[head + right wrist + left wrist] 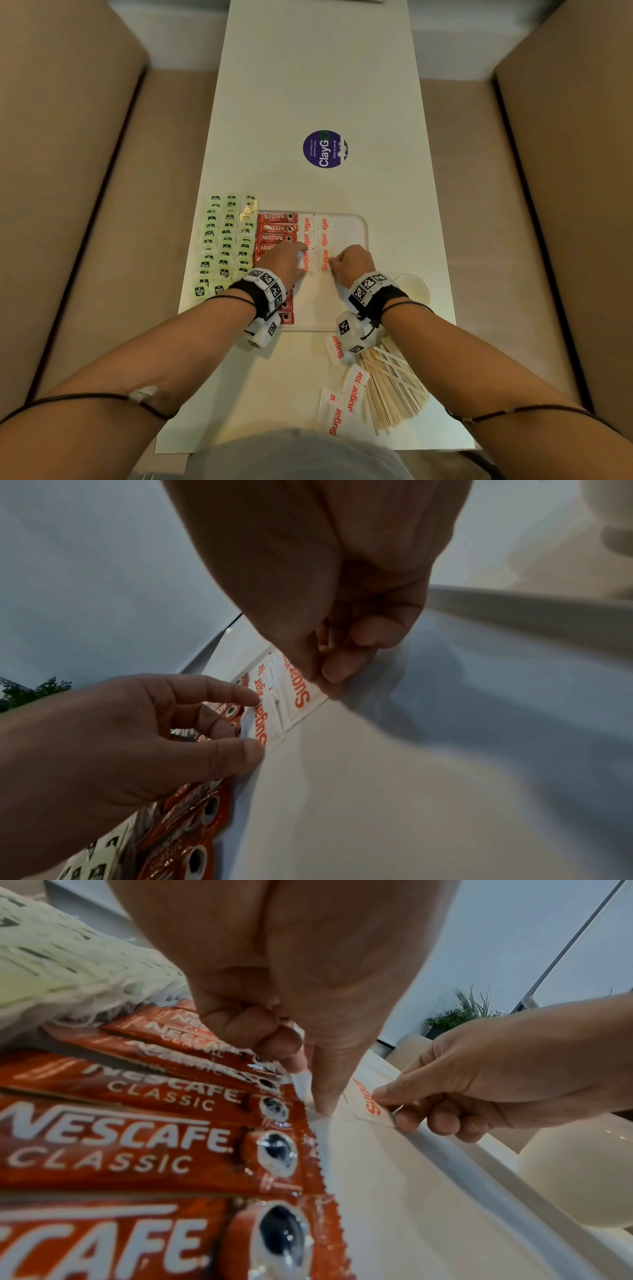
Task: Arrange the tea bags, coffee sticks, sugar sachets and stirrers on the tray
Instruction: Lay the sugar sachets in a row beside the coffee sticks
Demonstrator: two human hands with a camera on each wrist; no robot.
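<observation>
A white tray [365, 226] holds a column of red coffee sticks [276, 228] and two columns of white sugar sachets [324, 226]. My left hand [304, 259] spans a sugar sachet [268, 725] in the left column, index tip at its far end and thumb at its near end. Beside it my right hand [334, 268] pinches the near corner of another sugar sachet [303, 697] lying flat in the right column. Green tea bags [226, 240] lie in rows on the table left of the tray. Wooden stirrers [394, 383] are heaped at the near right.
Three loose sugar sachets [342, 394] lie on the table beside the stirrers. A glass [412, 287] stands right of the tray. A purple round sticker [325, 149] marks the table farther out. Brown padded seats flank the narrow white table.
</observation>
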